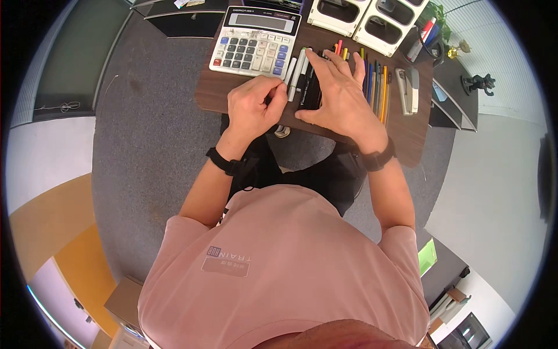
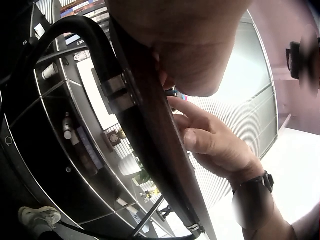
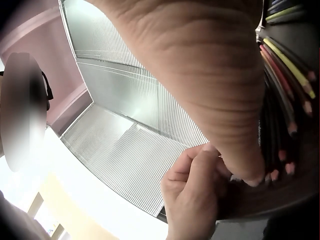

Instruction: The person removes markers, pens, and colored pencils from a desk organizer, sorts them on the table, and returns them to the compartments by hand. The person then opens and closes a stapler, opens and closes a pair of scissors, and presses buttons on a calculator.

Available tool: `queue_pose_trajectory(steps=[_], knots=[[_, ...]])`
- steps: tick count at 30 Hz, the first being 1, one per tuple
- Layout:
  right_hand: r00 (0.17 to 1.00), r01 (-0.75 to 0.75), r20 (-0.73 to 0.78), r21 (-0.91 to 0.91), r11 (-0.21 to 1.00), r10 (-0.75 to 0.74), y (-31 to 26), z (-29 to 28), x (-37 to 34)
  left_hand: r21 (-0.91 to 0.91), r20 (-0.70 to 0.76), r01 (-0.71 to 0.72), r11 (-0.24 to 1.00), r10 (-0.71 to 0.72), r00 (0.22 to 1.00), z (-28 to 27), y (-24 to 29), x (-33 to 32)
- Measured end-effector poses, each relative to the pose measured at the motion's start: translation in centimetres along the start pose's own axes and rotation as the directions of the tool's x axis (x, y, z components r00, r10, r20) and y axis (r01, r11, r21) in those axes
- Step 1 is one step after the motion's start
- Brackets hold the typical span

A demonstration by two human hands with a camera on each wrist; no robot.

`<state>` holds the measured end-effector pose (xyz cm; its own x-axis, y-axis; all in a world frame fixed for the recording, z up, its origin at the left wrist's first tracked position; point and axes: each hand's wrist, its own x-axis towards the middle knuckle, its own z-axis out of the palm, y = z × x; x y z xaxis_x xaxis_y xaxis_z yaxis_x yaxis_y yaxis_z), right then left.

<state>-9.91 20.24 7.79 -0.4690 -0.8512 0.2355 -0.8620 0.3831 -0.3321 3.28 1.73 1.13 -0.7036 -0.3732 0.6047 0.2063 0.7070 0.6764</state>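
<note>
My left hand (image 1: 253, 107) is at the desk's front edge with its fingers curled, just left of the white markers (image 1: 299, 75); nothing shows in it. Above the black pens (image 1: 312, 90), my right hand (image 1: 343, 102) spreads its fingers, fingertips at the upper part of the row and thumb near its lower end. Coloured pencils (image 1: 383, 96) lie to the right, partly under that hand. The left wrist view has my left hand (image 2: 185, 50) large at the top. In the right wrist view, pencil tips (image 3: 292, 127) fan out beside my right hand (image 3: 210, 80).
A calculator (image 1: 256, 42) lies at the desk's left, behind my left hand. White holders (image 1: 363, 20) stand at the back, with a pen cup (image 1: 419, 46) beside them. A stapler (image 1: 408, 91) lies right of the pencils on the brown desk (image 1: 407, 136).
</note>
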Motion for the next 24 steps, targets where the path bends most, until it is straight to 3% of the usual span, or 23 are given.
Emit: queue_pose_trajectory(steps=[16,18,22,24], knots=[[0.999,0.024,0.023,-0.022,0.999,-0.023,1.3,0.7,1.1,-0.012,-0.017,-0.041,0.999,0.041,0.999,0.0,0.4,0.4],[0.999,-0.002,0.038,0.012,1.000,0.001,1.4,0.1,1.1,-0.021,0.003,0.024,0.999,-0.024,1.000,-0.1,0.7,0.2],[0.993,-0.054,-0.100,0.086,0.995,0.063,2.0,-1.5,0.7,-0.042,0.031,0.027,0.999,-0.025,0.999,-0.3,0.1,-0.1],[0.990,-0.088,-0.095,0.138,0.986,0.102,1.9,-3.1,0.2,-0.049,0.046,0.028,0.998,-0.026,0.999,-0.3,-0.3,-0.6]])
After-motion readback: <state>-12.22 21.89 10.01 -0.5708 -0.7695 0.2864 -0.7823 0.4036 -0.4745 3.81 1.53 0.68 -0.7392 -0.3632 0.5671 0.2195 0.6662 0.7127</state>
